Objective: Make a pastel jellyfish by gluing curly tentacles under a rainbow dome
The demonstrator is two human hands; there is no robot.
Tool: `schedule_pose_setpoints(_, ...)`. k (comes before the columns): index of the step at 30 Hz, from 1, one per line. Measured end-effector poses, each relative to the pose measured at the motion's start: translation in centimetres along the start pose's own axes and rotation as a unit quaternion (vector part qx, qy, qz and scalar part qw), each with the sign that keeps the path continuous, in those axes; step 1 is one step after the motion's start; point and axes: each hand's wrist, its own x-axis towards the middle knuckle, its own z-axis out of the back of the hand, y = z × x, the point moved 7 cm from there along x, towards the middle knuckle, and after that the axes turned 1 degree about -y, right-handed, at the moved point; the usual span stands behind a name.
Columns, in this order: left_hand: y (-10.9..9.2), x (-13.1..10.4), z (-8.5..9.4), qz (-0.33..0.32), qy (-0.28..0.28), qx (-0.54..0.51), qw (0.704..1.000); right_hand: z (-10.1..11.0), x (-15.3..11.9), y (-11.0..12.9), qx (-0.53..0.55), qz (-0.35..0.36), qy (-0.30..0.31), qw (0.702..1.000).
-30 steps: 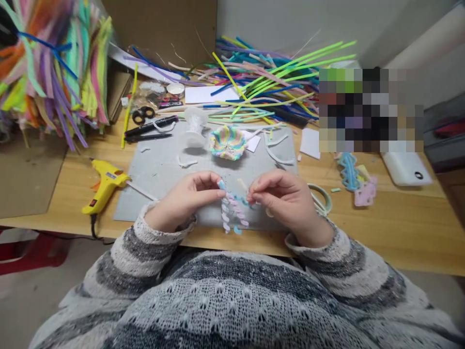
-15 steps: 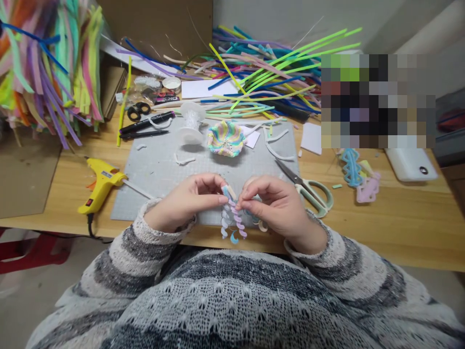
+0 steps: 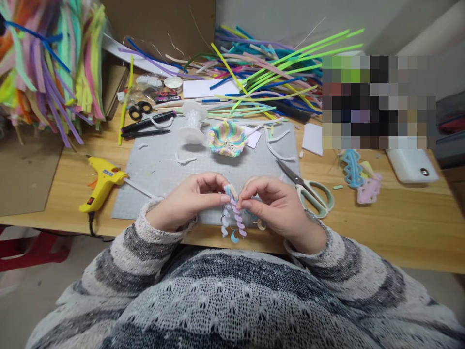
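Curls point(image 3: 238, 219) look coiled – done. They hang at the near edge of the mat point(image 3: 145, 169), left hand point(image 3: 189, 198) fingers pinching their tops, right hand point(image 3: 276, 203) fingers pinched tight on them too. Can't tell if they're joined. Striped cup point(image 3: 227, 139) looks formed – sits apart on the mat, nothing hung from it.

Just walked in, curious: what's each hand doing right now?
Left hand: closed, holding the curls near their tops.
Right hand: closed, pinching at the same curls.
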Motion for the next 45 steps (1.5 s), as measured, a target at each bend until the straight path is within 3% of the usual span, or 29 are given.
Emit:
schedule_pose_setpoints(7,-0.2,-0.1,0.1,-0.026,-0.018,0.034,0.999,-0.2,0.2,0.2,-0.012,0.003,0.016,1.0)
schedule_pose_setpoints(17,-1.3,-0.3,0.2,-0.125,-0.077,0.119,0.982,0.0,0.3,-0.3,-0.037,-0.022,0.006,0.999)
schedule_pose_setpoints(26,-1.0,-0.1,0.5,-0.109,-0.092,0.083,0.986,0.0,0.2,0.0,-0.093,0.003,-0.01,0.996)
schedule_pose_setpoints(35,-0.8,0.1,0.4,-0.107,-0.083,0.045,0.99,0.0,0.2,2.2,-0.21,0.107,-0.031,0.971)
schedule_pose_setpoints(45,-0.5,0.2,0.4,-0.093,-0.088,0.039,0.991,0.2,-0.3,2.7,-0.239,0.154,-0.052,0.957)
